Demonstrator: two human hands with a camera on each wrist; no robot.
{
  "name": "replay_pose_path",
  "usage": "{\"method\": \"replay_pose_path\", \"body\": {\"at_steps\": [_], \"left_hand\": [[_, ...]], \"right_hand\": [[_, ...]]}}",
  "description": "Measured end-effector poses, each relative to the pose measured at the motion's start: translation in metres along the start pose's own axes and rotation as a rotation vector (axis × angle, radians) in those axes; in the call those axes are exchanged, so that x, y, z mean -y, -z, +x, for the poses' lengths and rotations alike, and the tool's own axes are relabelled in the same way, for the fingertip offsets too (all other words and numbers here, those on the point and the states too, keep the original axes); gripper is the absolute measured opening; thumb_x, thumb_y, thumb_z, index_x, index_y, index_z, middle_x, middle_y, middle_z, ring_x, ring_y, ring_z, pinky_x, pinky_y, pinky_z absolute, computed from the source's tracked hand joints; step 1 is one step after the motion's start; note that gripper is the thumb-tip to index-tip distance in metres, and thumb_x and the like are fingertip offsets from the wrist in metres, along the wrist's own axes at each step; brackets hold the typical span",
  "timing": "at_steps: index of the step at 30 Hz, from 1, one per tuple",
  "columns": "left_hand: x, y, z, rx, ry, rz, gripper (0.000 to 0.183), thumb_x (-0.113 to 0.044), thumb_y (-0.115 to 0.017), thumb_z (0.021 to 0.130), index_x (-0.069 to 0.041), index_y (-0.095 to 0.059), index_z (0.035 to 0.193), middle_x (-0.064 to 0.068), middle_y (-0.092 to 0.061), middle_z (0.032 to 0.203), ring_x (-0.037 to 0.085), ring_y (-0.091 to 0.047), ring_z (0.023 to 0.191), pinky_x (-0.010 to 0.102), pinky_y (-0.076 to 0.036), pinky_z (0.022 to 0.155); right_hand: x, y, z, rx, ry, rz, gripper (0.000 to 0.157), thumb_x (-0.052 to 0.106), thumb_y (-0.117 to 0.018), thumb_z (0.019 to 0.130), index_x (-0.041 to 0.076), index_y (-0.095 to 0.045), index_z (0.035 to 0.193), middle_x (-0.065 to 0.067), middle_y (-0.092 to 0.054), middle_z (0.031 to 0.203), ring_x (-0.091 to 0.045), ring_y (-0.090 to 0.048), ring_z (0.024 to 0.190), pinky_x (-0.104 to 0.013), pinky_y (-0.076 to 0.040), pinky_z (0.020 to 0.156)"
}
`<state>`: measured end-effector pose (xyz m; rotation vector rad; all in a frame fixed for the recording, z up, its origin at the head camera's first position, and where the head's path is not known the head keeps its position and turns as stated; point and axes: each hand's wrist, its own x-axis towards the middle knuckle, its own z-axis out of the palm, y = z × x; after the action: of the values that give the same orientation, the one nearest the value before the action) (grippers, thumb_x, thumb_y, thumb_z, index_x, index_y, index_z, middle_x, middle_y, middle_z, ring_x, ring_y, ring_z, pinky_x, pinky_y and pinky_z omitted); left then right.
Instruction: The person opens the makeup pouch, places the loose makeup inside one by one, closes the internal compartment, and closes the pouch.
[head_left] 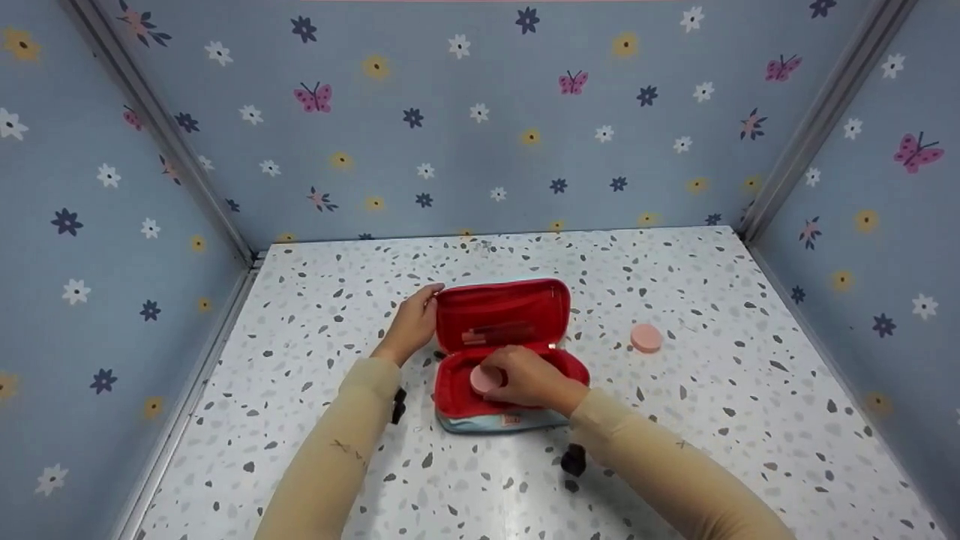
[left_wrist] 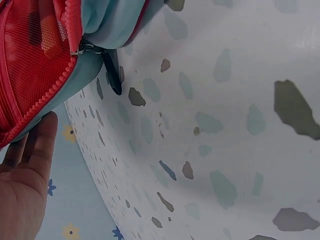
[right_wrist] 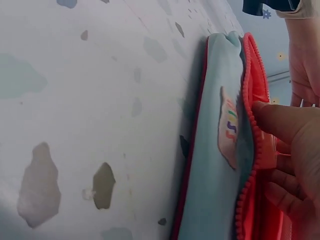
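Note:
A pencil case point(head_left: 512, 421), light blue outside and red inside, lies unzipped on the table with its lid raised. My left hand point(head_left: 414, 322) is at the lid's left edge; in the left wrist view its straight fingers point(left_wrist: 44, 137) reach behind the lid's blue outer side. Inside the lower half, my right hand point(head_left: 529, 377) pinches a pink round disc point(head_left: 485, 380) between thumb and fingers. The right wrist view has the thumb point(right_wrist: 277, 120) over the zipped rim. Another pink disc point(head_left: 646, 338) lies on the table, right of the case.
Behind the lid's red mesh pocket point(left_wrist: 37, 75) sits an orange-pink item. A dark zipper pull point(left_wrist: 112, 72) hangs at the case's corner. The speckled white table point(head_left: 315, 450) is bounded by flower-patterned walls point(head_left: 480, 112) at the back and both sides.

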<state>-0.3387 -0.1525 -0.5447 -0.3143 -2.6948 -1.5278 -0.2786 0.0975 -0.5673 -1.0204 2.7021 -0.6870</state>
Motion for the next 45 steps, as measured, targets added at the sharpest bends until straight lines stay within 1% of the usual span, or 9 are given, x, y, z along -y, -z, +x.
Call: {"method": "replay_pose_path", "body": {"at_steps": [4,9,18,21,24,26,29,36,45], "left_hand": [[-0.001,0.0,0.0,0.001,0.001,-0.002,0.043,-0.008,-0.038,0.116,0.005,-0.055,0.154,0.026,-0.064,0.149,0.039,-0.063,0.139,0.052,-0.049,0.122],[-0.003,0.0,0.0,0.013,0.017,-0.006,0.044,-0.009,-0.038,0.116,0.004,-0.054,0.155,0.026,-0.063,0.15,0.038,-0.064,0.139,0.052,-0.05,0.121],[-0.002,-0.002,0.001,-0.003,0.011,-0.012,0.043,-0.007,-0.039,0.115,0.006,-0.054,0.154,0.027,-0.064,0.149,0.039,-0.064,0.139,0.052,-0.049,0.122],[-0.002,-0.001,0.001,0.0,0.015,-0.013,0.044,-0.007,-0.038,0.115,0.006,-0.054,0.154,0.027,-0.064,0.149,0.039,-0.064,0.139,0.052,-0.049,0.122],[-0.002,-0.001,0.001,0.004,0.024,-0.014,0.044,-0.007,-0.039,0.116,0.005,-0.054,0.155,0.026,-0.063,0.15,0.038,-0.064,0.139,0.052,-0.049,0.122],[-0.002,0.0,0.0,0.008,0.027,-0.013,0.044,-0.007,-0.038,0.116,0.005,-0.053,0.155,0.026,-0.063,0.151,0.038,-0.063,0.139,0.052,-0.049,0.122],[-0.001,0.0,0.0,0.008,0.021,-0.005,0.044,-0.007,-0.039,0.116,0.005,-0.053,0.155,0.026,-0.062,0.152,0.039,-0.063,0.14,0.052,-0.048,0.122],[-0.001,-0.001,0.0,0.0,0.004,-0.003,0.043,-0.007,-0.038,0.116,0.006,-0.054,0.154,0.028,-0.064,0.148,0.039,-0.064,0.138,0.053,-0.05,0.12],[0.0,-0.001,0.001,-0.002,0.0,0.005,0.043,-0.006,-0.038,0.115,0.007,-0.055,0.153,0.028,-0.064,0.149,0.039,-0.064,0.138,0.052,-0.05,0.121]], "right_hand": [[-0.002,-0.004,0.0,-0.01,-0.013,0.014,0.027,0.03,-0.083,0.098,0.016,-0.078,0.121,0.003,-0.078,0.105,-0.012,-0.067,0.096,-0.033,-0.061,0.095],[-0.004,-0.006,0.001,-0.01,0.006,0.025,0.017,0.031,-0.082,0.099,0.016,-0.075,0.103,0.003,-0.066,0.084,-0.012,-0.057,0.082,-0.028,-0.054,0.079],[-0.001,-0.001,0.001,0.001,0.01,0.003,0.015,0.029,-0.082,0.099,0.017,-0.073,0.098,0.003,-0.064,0.082,-0.011,-0.057,0.081,-0.026,-0.053,0.078],[0.0,0.006,-0.001,-0.006,-0.004,0.007,0.017,0.029,-0.082,0.099,0.014,-0.077,0.108,0.001,-0.072,0.09,-0.015,-0.062,0.088,-0.03,-0.057,0.085],[0.001,0.015,-0.003,-0.019,-0.018,0.012,0.032,0.029,-0.082,0.099,0.012,-0.079,0.125,-0.002,-0.079,0.11,-0.019,-0.068,0.103,-0.036,-0.061,0.097],[0.001,0.022,-0.005,-0.033,-0.03,0.02,0.043,0.028,-0.083,0.098,0.01,-0.076,0.136,-0.005,-0.08,0.125,-0.023,-0.07,0.115,-0.041,-0.059,0.107],[-0.004,0.03,-0.007,-0.067,-0.02,0.034,0.047,0.024,-0.085,0.096,0.006,-0.074,0.138,-0.011,-0.078,0.133,-0.03,-0.07,0.125,-0.048,-0.055,0.115],[-0.02,0.047,-0.016,-0.146,-0.063,0.034,0.052,0.022,-0.089,0.093,0.0,-0.073,0.137,-0.016,-0.077,0.133,-0.033,-0.07,0.125,-0.05,-0.057,0.112],[-0.042,0.065,-0.031,-0.178,-0.119,0.044,0.051,0.02,-0.088,0.094,0.002,-0.072,0.139,-0.017,-0.076,0.131,-0.033,-0.07,0.12,-0.051,-0.061,0.105]]}}
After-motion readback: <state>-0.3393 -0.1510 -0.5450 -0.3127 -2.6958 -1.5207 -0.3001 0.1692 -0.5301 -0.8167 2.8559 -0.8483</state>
